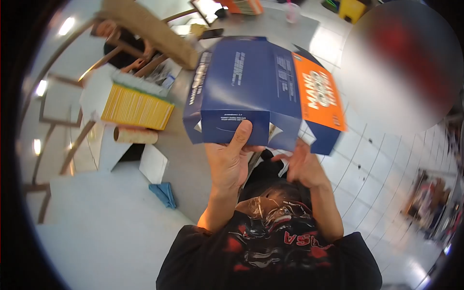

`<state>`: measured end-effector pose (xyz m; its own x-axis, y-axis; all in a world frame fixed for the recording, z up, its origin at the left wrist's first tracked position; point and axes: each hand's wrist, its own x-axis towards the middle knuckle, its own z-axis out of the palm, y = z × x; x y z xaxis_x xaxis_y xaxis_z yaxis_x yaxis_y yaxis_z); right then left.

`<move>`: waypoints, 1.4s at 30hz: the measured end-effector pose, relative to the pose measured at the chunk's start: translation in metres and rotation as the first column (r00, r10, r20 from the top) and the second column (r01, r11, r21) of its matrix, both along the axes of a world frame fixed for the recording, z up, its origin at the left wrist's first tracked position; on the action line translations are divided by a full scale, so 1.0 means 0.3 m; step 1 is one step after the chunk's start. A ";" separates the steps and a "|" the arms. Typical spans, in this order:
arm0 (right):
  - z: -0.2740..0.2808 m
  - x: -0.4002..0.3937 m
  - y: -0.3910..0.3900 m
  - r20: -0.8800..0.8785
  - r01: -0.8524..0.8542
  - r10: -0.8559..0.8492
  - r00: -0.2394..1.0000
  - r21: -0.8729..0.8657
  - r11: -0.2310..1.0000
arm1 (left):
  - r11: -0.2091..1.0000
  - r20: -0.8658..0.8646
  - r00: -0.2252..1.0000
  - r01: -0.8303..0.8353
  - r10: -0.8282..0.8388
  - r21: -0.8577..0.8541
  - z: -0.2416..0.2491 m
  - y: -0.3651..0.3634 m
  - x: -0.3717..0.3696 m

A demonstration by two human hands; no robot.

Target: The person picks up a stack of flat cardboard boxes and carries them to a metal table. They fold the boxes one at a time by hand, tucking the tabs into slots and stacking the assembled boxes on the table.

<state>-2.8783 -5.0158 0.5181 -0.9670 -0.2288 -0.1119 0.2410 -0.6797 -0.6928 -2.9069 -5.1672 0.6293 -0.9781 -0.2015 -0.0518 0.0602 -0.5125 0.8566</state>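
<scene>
Left grip (228, 161) holds the blue-and-orange box (241, 82), fingers partly hidden; box extends beyond both grips; right grip (305, 166) blurred, I cannot tell its hold.

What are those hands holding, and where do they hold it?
A blue and orange box. The left hand holds its near edge, thumb on the blue side. The right hand is by the flaps; its grip is unclear.

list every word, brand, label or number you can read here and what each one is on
"MANG": top line on the orange panel of the box; the lines below it are too blurred to read.
Small white print on the box's blue faces: too small.
White lettering on its narrow side: too blurred.
Red letters on the shirt: creased, not certain.
</scene>
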 end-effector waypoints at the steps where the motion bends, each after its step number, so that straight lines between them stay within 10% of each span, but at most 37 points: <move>1: 0.053 0.034 -0.007 -0.109 0.041 -0.072 0.991 -0.262 0.964 | 0.998 -0.027 0.999 0.038 -0.039 -0.044 -0.011 0.035 0.008; 4: 0.152 0.040 0.098 0.227 0.312 -0.228 0.947 -0.481 0.819 | 0.973 -0.085 0.994 0.051 -0.071 -0.225 -0.022 0.104 0.036; 6: 0.180 0.047 0.125 0.149 0.405 -0.377 0.914 -0.300 0.864 | 0.958 -0.139 0.984 0.071 -0.113 -0.276 -0.006 0.110 0.043; 12: 0.269 0.088 0.191 0.367 0.316 -0.149 0.918 -0.452 0.834 | 0.894 -0.207 0.912 0.266 -0.355 -0.362 0.038 -0.005 0.059; 14: 0.305 0.105 0.122 0.284 0.356 -0.264 0.922 -0.348 0.867 | 0.897 -0.261 0.911 0.201 -0.319 -0.393 0.052 -0.022 0.049; 16: 0.282 0.070 0.043 -0.373 0.745 -0.644 0.668 0.335 0.577 | 0.942 -0.291 0.930 0.129 -0.223 -0.309 0.050 -0.021 0.042; 20: 0.262 0.062 -0.046 -0.478 0.809 -0.662 0.577 0.225 0.543 | 0.976 -0.288 0.938 0.213 -0.194 0.034 0.015 -0.030 0.060; 24: 0.275 0.030 -0.121 -0.580 0.758 -0.538 0.612 0.237 0.608 | 0.975 -0.399 0.901 0.095 -0.170 -0.200 -0.036 -0.096 0.042; 30: 0.222 -0.001 -0.206 -0.663 0.817 -0.522 0.536 0.253 0.518 | 0.999 -0.360 0.932 -0.045 0.048 0.018 -0.081 -0.006 0.058; 32: 0.285 0.013 -0.213 -0.381 0.581 -0.496 0.780 0.151 0.799 | 0.999 -0.360 0.932 -0.048 0.047 0.006 -0.118 0.008 0.068; 36: 0.289 0.006 -0.235 -0.331 0.631 -0.552 0.765 0.215 0.746 | 0.998 -0.459 0.886 -0.066 0.061 0.005 -0.126 0.039 0.067; 38: 0.272 0.034 -0.231 -0.159 0.624 -0.605 0.780 0.260 0.737 | 0.994 -0.183 0.983 -0.018 -0.002 -0.108 -0.127 -0.004 0.046; 40: 0.346 0.112 -0.197 0.291 0.131 -0.151 0.945 0.088 0.987 | 0.999 -0.033 0.999 0.030 -0.029 0.029 -0.103 -0.068 -0.046; 41: 0.375 0.137 -0.156 0.292 0.134 -0.154 0.944 0.087 0.987 | 0.996 -0.069 0.994 0.076 -0.080 -0.052 -0.108 -0.100 -0.090; 42: 0.401 0.163 -0.094 -0.037 -0.168 0.184 0.982 0.265 0.949 | 0.984 -0.100 0.986 0.119 -0.133 -0.133 -0.108 -0.128 -0.127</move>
